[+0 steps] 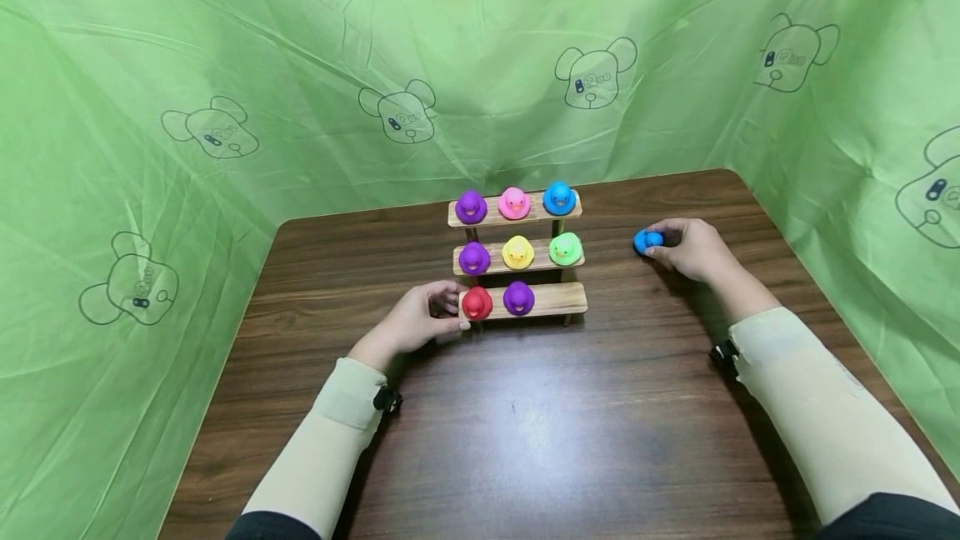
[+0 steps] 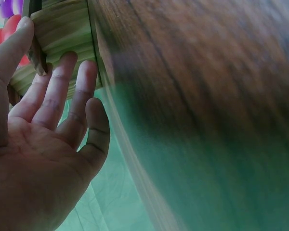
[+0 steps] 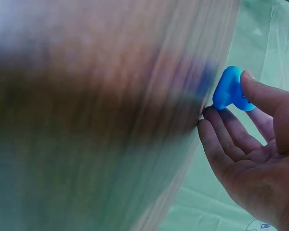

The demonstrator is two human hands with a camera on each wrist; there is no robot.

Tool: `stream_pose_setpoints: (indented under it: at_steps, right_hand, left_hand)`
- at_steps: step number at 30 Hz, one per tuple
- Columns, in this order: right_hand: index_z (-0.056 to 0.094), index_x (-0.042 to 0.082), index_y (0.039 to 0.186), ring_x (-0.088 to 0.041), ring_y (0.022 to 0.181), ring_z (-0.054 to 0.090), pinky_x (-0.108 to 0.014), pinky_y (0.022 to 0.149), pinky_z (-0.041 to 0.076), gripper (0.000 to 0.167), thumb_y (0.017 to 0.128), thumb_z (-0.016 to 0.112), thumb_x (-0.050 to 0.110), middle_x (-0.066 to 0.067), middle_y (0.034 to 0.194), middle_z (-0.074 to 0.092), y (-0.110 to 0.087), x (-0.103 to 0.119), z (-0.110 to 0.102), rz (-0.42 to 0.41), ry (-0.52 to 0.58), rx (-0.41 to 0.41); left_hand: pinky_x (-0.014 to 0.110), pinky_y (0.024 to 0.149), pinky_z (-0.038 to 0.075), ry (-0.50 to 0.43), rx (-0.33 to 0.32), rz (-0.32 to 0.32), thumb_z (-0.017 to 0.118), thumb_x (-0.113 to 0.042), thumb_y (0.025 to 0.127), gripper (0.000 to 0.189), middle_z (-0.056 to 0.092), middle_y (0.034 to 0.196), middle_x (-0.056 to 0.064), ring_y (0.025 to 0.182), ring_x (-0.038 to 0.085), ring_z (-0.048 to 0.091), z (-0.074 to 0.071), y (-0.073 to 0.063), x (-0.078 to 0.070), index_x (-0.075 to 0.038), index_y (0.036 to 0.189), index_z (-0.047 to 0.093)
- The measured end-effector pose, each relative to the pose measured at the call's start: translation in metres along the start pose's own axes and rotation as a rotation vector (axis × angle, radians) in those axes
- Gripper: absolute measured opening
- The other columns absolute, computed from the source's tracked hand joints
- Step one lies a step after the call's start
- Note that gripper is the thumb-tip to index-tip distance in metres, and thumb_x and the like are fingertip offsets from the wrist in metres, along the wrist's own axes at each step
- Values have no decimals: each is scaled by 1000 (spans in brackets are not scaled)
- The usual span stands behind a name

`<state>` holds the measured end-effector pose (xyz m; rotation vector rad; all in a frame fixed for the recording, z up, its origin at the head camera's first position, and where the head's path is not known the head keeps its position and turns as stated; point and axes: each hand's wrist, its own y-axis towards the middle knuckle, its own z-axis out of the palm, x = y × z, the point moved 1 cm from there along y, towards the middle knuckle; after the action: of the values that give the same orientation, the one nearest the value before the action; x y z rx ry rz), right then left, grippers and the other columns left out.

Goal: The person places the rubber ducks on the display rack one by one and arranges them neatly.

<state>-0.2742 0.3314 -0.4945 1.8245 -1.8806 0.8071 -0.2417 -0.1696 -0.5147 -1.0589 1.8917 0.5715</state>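
Observation:
My right hand pinches a blue rubber duck between thumb and fingers, close over the table right of the shelf. In the right wrist view the duck lies tilted at the thumb tip and fingertips. My left hand holds the left end of the wooden three-tier shelf, thumb at the front edge and fingers behind. A red duck sits beside those fingers, then a purple duck. The bottom tier's right end is bare wood. The left wrist view shows the fingers against the wood.
The middle tier bears a purple, a yellow and a green duck. On the top tier sit a purple, a pink and a blue duck. Green cloth with bear drawings surrounds the dark wooden table.

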Motion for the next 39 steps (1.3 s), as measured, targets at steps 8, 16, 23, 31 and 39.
stream_pose_setpoints:
  at_steps: [8,16,23,31,39]
  right_hand:
    - [66,10,135,-41,120,60,-60,98,48,45,98,76,34,-22,130,66,-14,11,0,-39,20,-34]
    - [69,9,132,-39,115,66,-56,94,52,47,95,80,36,-20,127,69,-34,37,4,-116,42,-83]
    - [70,13,129,-31,105,73,-45,84,59,47,93,82,41,-13,119,74,-52,53,12,-141,61,-92]
    - [73,13,127,-36,102,73,-54,86,59,45,91,84,40,-13,119,74,-73,69,20,-184,114,-96]
    - [74,15,124,-33,104,72,-48,81,59,44,91,84,41,-7,119,72,-83,74,34,-233,93,-107]
  left_hand:
    - [41,93,59,-10,-1,6,90,-13,85,51,73,112,3,103,24,71,0,-1,0,-8,130,68]
    - [48,94,58,-14,-3,10,90,-12,84,50,73,113,7,103,28,71,0,-1,-2,-7,129,68]
    - [41,93,59,7,-5,7,90,-14,85,48,73,111,2,102,24,71,0,0,-1,-9,128,68]
    - [42,93,59,14,3,4,91,-15,85,48,73,110,1,102,25,71,0,0,-2,-9,127,68]
    - [43,93,59,4,-4,4,91,-14,84,50,73,110,2,102,26,71,0,0,0,-9,129,68]
